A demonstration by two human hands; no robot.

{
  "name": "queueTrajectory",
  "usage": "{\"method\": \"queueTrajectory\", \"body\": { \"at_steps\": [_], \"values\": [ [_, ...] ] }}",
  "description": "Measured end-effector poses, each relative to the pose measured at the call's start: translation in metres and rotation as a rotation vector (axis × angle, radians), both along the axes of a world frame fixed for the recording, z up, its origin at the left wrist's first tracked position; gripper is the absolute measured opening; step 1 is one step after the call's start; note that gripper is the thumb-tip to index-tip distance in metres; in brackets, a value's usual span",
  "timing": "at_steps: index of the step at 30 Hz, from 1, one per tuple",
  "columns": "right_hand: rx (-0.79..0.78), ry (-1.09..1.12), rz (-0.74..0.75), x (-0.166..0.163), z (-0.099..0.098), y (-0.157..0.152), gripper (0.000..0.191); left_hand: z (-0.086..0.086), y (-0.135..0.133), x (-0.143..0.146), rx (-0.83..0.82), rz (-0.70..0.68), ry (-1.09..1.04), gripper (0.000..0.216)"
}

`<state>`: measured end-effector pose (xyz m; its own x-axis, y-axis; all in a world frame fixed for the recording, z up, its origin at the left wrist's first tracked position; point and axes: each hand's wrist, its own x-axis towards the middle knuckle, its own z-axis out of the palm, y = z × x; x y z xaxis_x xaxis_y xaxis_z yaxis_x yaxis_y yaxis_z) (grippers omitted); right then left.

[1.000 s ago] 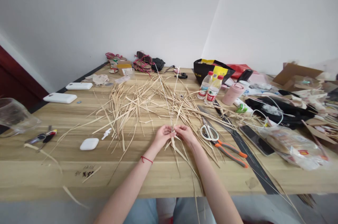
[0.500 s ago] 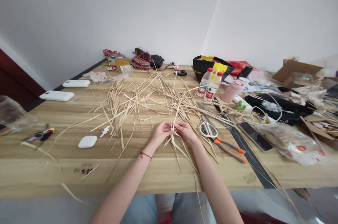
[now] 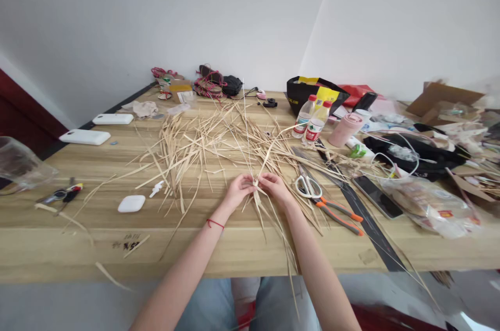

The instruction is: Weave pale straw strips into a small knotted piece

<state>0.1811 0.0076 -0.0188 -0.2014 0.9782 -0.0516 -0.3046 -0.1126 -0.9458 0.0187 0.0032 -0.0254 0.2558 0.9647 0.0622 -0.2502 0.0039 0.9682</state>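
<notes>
A small bundle of woven straw strips (image 3: 257,196) sits between my two hands, near the table's front edge. The fingers of my left hand (image 3: 241,188) pinch its left side, and those of my right hand (image 3: 274,188) are closed on its upper right. Two thin pale rods (image 3: 247,133) rise from the bundle, away from me. One wider strip (image 3: 271,146) bends up and right from my right fingers. Several loose ends hang toward me, past the table edge. My fingertips partly hide where the strips cross.
Loose straw strips (image 3: 183,149) are heaped beyond my hands. Right of them lie scissors (image 3: 308,187), orange-handled pliers (image 3: 339,217) and a phone (image 3: 377,195). Two bottles (image 3: 313,125) and a pink cup (image 3: 346,129) stand farther back. A white case (image 3: 131,203) lies at left.
The two rods have swung left at their upper ends. The wider strip now leans farther right. Both hands stay closed on the bundle, and the view has shifted slightly.
</notes>
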Motion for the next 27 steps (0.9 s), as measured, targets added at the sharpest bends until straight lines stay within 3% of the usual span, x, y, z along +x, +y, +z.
{"method": "queueTrajectory", "body": {
  "at_steps": [9, 17, 22, 27],
  "values": [
    [0.251, -0.2, -0.033, -0.005, 0.003, -0.003, 0.023, -0.002, 0.0, -0.002, -0.02, 0.124, -0.004, 0.039],
    [0.38, -0.302, -0.027, -0.009, 0.013, -0.012, 0.015, 0.007, -0.008, -0.008, -0.207, 0.078, -0.097, 0.033],
    [0.527, -0.335, 0.021, -0.01, 0.021, -0.019, 0.013, 0.01, -0.005, -0.012, -0.164, 0.126, -0.107, 0.033],
    [0.667, -0.502, -0.014, -0.014, 0.022, -0.022, 0.009, 0.009, 0.0, -0.017, -0.105, 0.174, -0.094, 0.029]
  ]
}}
